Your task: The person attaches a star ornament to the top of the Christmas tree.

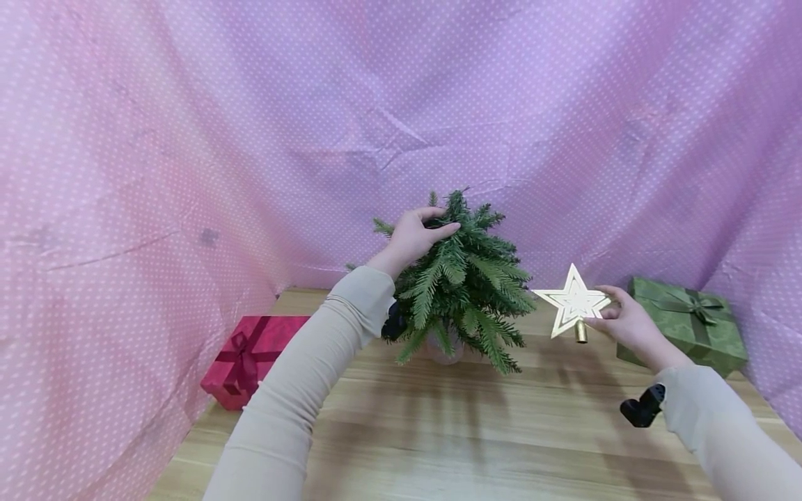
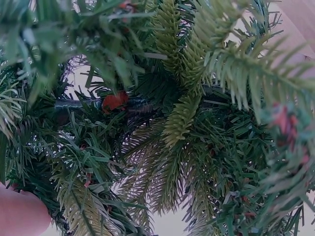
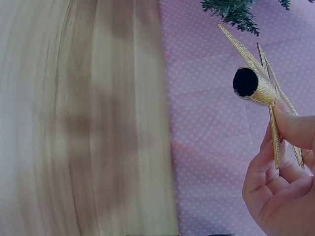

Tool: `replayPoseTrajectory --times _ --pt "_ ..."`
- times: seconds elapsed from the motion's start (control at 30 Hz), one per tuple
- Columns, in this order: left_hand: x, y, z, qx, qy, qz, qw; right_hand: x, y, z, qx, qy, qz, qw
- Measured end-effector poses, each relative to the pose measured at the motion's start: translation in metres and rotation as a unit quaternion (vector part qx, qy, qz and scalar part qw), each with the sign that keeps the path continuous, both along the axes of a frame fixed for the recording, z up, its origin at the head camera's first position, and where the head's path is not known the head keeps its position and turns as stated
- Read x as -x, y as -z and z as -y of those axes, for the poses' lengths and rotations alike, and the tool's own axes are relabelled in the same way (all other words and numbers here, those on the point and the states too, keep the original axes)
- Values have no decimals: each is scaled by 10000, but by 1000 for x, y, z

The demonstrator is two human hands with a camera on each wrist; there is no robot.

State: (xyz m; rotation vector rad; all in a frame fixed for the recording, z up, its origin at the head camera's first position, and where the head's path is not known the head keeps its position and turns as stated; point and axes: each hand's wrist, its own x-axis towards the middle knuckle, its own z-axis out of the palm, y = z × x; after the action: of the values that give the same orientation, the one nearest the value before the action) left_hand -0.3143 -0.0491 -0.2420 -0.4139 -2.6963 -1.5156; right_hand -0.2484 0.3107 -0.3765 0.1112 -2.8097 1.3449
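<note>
A small artificial Christmas tree (image 1: 466, 278) stands in the middle of the table. My left hand (image 1: 416, 236) grips it near the top, thumb and fingers about the upper branches. Green needles and a bare stem (image 2: 140, 107) fill the left wrist view, with one fingertip (image 2: 22, 211) at the lower left edge. To the right of the tree, my right hand (image 1: 633, 323) pinches a gold star tree topper (image 1: 573, 303) by one side, above the table. In the right wrist view the topper's hollow round socket (image 3: 246, 82) faces the camera.
A red gift box (image 1: 241, 362) with a dark red bow sits at the left, partly behind my left sleeve. At the right is a green gift box (image 1: 695, 320) with a ribbon. Pink dotted cloth (image 1: 351, 125) hangs around the wooden table (image 1: 438, 431).
</note>
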Motion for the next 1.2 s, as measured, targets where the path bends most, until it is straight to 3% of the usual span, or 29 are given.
replayPoseTrajectory --times 0.53,0.73,1.03,1.2 --pt "-1 1 -1 -53 -8 50 10000 -3 -17 -7 346 202 -49 9992" --pt "-2 0 -1 -77 -41 22 10000 -4 -22 -6 715 198 -104 9972" --pt "-4 -1 -2 -70 -24 -20 10000 -4 -34 -3 1357 275 -300 9899" --pt "-5 -1 -1 -75 -30 -18 10000 -5 -42 -1 2353 246 -300 9712"
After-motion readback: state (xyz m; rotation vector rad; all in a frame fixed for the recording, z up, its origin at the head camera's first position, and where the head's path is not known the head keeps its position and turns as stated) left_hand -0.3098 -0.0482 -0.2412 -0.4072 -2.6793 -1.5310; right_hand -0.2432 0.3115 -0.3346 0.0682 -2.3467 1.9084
